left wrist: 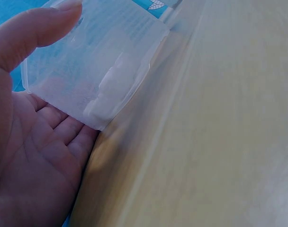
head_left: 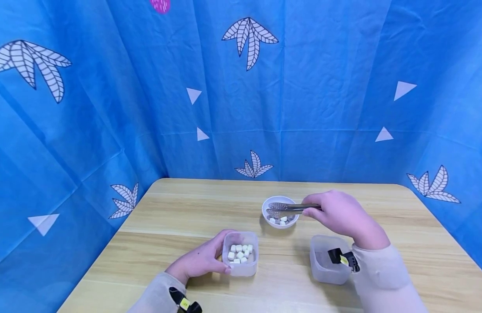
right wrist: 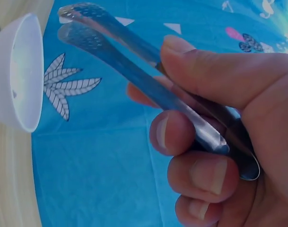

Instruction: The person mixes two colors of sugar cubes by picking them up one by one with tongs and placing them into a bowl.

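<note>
A blue curtain [head_left: 323, 87] hangs behind your wooden table [head_left: 178, 213]. Your right hand [head_left: 342, 217] is mostly closed, its fingers curled and thumb pinching the tongs [head_left: 295, 206]; your left hand [head_left: 205, 261] is spread wide, thumb and fingers gripping the left container [head_left: 242, 271]. To that container's right, the right container [head_left: 328, 278] stands well apart from it. Beyond both, and between them, sits your white bowl [right wrist: 4, 80]. You have the tongs' tips slightly parted above it. White cubes [head_left: 240, 254] lie in the left container, with a few more in the bowl
</note>
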A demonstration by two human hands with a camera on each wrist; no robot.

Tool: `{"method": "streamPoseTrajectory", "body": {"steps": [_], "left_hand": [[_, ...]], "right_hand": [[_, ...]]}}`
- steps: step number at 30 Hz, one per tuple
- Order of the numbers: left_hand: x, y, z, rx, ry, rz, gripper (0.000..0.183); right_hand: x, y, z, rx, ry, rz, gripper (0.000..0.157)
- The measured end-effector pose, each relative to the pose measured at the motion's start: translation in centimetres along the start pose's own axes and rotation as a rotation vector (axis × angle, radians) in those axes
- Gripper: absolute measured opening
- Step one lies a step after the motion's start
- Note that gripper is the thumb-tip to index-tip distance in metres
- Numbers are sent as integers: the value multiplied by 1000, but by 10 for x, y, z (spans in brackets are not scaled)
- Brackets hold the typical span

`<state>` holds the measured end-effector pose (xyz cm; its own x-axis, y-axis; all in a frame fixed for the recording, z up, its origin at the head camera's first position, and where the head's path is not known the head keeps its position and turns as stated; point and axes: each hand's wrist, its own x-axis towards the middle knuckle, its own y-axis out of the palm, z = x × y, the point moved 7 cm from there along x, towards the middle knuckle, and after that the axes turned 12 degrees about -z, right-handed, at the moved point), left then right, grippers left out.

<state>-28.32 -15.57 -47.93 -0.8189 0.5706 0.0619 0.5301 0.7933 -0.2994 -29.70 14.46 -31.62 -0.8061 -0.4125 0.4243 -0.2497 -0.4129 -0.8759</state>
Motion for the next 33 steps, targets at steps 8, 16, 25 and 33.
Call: {"method": "streamPoseTrajectory", "body": {"steps": [8,16,25,33], "left_hand": [[0,0,-1,7,-18,-13,87],[0,0,-1,10,-17,-19,86],[0,0,2,0,-24,-9,87],[0,0,0,-6,-32,-10,86]], "right_hand": [[-2,9,-13,-35,66,64,12],[-1,17,-18,-69,90,111,12],[-2,17,-21,-72,104,118,12],[-1,11,-13,-45,87,111,15]]}}
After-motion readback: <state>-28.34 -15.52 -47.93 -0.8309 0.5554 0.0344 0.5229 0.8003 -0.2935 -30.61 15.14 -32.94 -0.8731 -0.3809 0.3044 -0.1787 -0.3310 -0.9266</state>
